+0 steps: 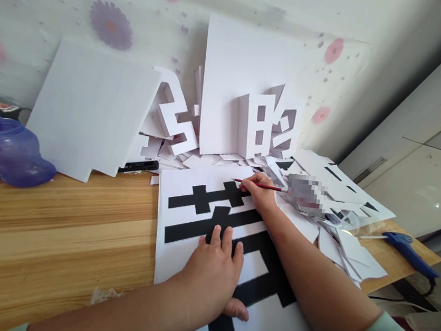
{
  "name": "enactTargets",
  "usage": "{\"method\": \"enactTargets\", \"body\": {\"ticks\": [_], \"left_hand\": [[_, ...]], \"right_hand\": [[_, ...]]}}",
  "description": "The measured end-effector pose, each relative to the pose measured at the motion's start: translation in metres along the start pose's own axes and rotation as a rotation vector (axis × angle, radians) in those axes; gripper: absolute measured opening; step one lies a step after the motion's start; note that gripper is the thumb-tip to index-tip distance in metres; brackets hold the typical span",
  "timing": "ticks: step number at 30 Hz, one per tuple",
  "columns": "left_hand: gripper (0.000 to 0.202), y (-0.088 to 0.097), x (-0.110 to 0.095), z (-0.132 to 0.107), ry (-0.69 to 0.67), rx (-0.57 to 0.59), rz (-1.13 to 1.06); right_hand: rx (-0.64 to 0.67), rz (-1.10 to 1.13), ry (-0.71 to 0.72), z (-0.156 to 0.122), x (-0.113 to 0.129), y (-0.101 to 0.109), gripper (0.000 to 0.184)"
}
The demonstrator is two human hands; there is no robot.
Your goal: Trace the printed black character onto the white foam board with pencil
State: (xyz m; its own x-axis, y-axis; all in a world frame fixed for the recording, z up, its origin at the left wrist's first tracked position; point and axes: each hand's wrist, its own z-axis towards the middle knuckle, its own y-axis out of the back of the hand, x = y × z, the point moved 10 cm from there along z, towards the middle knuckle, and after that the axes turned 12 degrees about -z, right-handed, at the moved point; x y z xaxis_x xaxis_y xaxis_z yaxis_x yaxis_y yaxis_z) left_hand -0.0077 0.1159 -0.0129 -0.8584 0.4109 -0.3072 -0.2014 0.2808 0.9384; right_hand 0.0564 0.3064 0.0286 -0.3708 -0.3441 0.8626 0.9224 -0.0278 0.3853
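A white sheet (185,193) printed with a large black character lies flat on the wooden table (57,232). My left hand (211,276) presses palm-down on the sheet's middle, fingers spread over the black strokes. My right hand (259,191) grips a thin red knife or pen (258,185) at the sheet's far edge, its tip pointing left onto the top stroke.
White foam boards (91,108) and cut-out characters (259,122) lean against the flowered wall. A heap of white offcuts (339,237) lies at right, with a blue glue gun (412,251) near the table's right edge. A purple plastic object (7,149) sits at far left.
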Motion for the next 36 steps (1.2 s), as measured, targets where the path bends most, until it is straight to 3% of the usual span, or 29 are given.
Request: {"method": "enactTargets", "body": {"ticks": [5, 13, 30, 36], "left_hand": [[0.121, -0.002, 0.002, 0.001, 0.018, 0.014, 0.002], [0.121, -0.002, 0.001, 0.001, 0.025, 0.033, 0.004], [0.119, 0.002, 0.0, -0.001, 0.045, 0.072, -0.014], [0.12, 0.0, 0.0, 0.0, 0.028, 0.046, -0.012]], "right_hand": [[0.122, -0.092, 0.041, -0.002, 0.001, -0.022, 0.009], [0.135, -0.237, 0.09, 0.0, -0.003, -0.024, 0.011], [-0.067, -0.328, -0.008, 0.003, -0.006, 0.01, 0.009], [0.068, -0.205, 0.034, -0.001, -0.003, -0.015, 0.011]]}}
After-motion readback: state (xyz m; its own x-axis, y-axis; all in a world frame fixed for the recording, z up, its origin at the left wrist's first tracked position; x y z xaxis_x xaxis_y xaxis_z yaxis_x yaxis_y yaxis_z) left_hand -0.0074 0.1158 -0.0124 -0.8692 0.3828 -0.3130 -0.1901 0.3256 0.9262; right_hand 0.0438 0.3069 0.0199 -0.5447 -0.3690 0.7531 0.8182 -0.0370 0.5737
